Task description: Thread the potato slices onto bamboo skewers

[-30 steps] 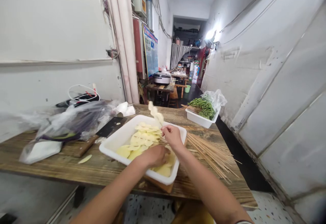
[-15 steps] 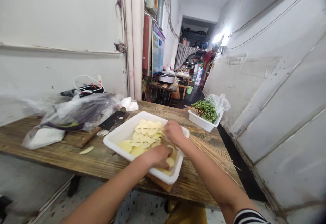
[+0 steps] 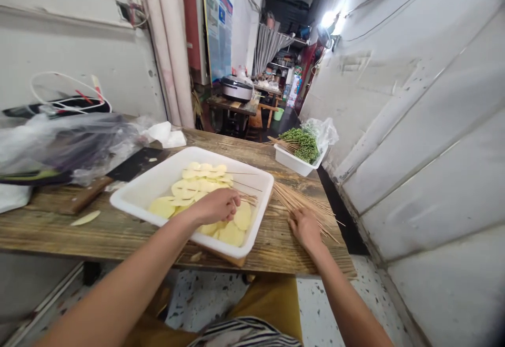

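My left hand (image 3: 221,206) is over the white plastic tray (image 3: 136,206), its fingers curled together; whatever they may hold is hidden. Below it lie pale yellow potato slices (image 3: 232,234), some loose. Others are threaded in rows on skewers (image 3: 197,185) along the tray's far side, with bare stick ends pointing right. My right hand (image 3: 304,226) rests on the near edge of a fanned pile of thin bamboo skewers (image 3: 311,205) to the right of the tray. Its thumb stands apart from the bent fingers, which touch the pile; no skewer is visibly gripped.
A cleaver (image 3: 130,165) with a wooden handle lies left of the tray, near a stray slice (image 3: 86,218) and plastic bags (image 3: 74,141). Farther right, a small white tray (image 3: 294,161) holds skewered green items (image 3: 302,144). The wooden table (image 3: 272,252) ends close to the right wall.
My right hand has left the skewered potato slices and moved right to the bamboo pile. My left hand has lifted slightly from the near slices. The view has tipped down and shifted.
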The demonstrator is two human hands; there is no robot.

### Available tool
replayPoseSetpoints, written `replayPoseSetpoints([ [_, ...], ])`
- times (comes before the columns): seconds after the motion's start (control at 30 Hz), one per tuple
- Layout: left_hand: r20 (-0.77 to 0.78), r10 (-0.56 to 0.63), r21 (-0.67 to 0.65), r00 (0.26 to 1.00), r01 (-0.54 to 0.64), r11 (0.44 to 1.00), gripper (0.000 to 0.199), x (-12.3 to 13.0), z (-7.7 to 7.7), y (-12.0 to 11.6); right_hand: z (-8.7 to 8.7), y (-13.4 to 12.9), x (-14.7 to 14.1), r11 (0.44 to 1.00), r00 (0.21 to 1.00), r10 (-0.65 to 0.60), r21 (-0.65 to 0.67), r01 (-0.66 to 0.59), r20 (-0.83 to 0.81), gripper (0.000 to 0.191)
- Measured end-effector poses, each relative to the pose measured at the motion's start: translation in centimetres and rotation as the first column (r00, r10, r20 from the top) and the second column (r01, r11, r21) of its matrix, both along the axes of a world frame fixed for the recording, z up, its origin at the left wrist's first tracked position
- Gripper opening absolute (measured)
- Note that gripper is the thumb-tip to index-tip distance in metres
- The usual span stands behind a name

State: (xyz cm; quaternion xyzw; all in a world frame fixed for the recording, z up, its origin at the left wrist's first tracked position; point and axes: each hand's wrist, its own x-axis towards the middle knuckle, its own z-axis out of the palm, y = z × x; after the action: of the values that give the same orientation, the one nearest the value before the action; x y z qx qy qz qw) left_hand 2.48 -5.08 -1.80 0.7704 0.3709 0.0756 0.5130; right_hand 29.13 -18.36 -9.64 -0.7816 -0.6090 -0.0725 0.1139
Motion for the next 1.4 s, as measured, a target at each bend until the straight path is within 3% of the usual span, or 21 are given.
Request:
replayPoseSetpoints([
  [0.1, -0.150, -0.010, 0.119, 0.989, 0.028, 0.992, 0.012, 0.2, 0.5, -0.4, -1.0, 0.0, 0.1, 0.998, 0.997, -0.068, -0.009, 0.068, 0.027, 0.019],
  [0.2, -0.310, 0.016, 0.331, 0.950, 0.092, 0.939, 0.009, 0.6, 1.0, -0.9, -1.4, 0.5, 0.5, 0.995, 0.994, -0.095, -0.033, 0.097, 0.050, 0.020],
  [0.27, -0.401, 0.023, 0.382, 0.916, 0.144, 0.913, 0.008, 0.7, 1.1, -1.2, -1.4, 0.7, 0.8, 0.994, 0.994, -0.090, -0.054, 0.094, 0.063, 0.019],
  [0.4, -0.443, -0.083, 0.314, 0.893, 0.242, 0.918, 0.010, 0.0, 0.9, -0.5, -1.0, 0.8, 0.8, 0.993, 0.993, -0.091, -0.067, 0.096, 0.077, 0.017],
  [0.53, -0.393, -0.103, 0.363, 0.914, 0.257, 0.896, 0.023, -1.8, 0.7, 1.2, -0.8, 0.4, 0.9, 0.993, 0.992, -0.108, -0.041, 0.111, 0.061, 0.017],
  [0.67, -0.525, -0.148, 0.314, 0.838, 0.353, 0.882, 0.040, -3.2, 0.9, 1.9, -0.9, -0.1, 1.6, 0.988, 0.988, -0.153, 0.003, 0.153, 0.017, 0.018],
  [0.77, -0.544, -0.167, 0.307, 0.823, 0.380, 0.872, 0.034, -3.7, 1.1, 1.8, -1.0, -0.4, 2.1, 0.977, 0.985, -0.164, 0.131, 0.170, -0.052, 0.017],
  [0.9, -0.525, -0.159, 0.268, 0.836, 0.339, 0.902, 0.024, -4.2, 1.6, 1.9, -0.7, -0.8, 2.1, 0.921, 0.988, -0.074, 0.370, 0.120, -0.137, 0.015],
  [1.0, -0.461, -0.196, 0.175, 0.866, 0.305, 0.936, 0.026, -4.8, 2.1, 2.1, -0.4, -1.1, 1.8, 0.897, 0.984, -0.026, 0.429, 0.101, -0.177, 0.016],
  [1.1, -0.282, -0.251, 0.008, 0.926, 0.264, 0.965, 0.032, -5.1, 2.6, 2.2, -0.9, -1.4, 1.3, 0.903, 0.985, -0.036, 0.417, 0.104, -0.167, 0.015],
  [1.17, -0.185, -0.222, -0.045, 0.957, 0.217, 0.975, 0.033, -4.9, 2.6, 2.1, -1.5, -1.5, 1.0, 0.908, 0.988, -0.060, 0.403, 0.115, -0.145, 0.015],
  [1.27, -0.289, -0.158, 0.099, 0.944, 0.194, 0.976, 0.035, -4.0, 1.6, 2.0, -2.6, -1.6, 0.6, 0.906, 0.986, -0.090, 0.400, 0.138, -0.138, 0.017],
  [1.4, -0.554, -0.132, 0.317, 0.822, 0.354, 0.880, 0.039, -2.3, 0.1, 1.6, -3.2, -1.6, 0.5, 0.889, 0.978, -0.113, 0.422, 0.179, -0.178, 0.018],
])
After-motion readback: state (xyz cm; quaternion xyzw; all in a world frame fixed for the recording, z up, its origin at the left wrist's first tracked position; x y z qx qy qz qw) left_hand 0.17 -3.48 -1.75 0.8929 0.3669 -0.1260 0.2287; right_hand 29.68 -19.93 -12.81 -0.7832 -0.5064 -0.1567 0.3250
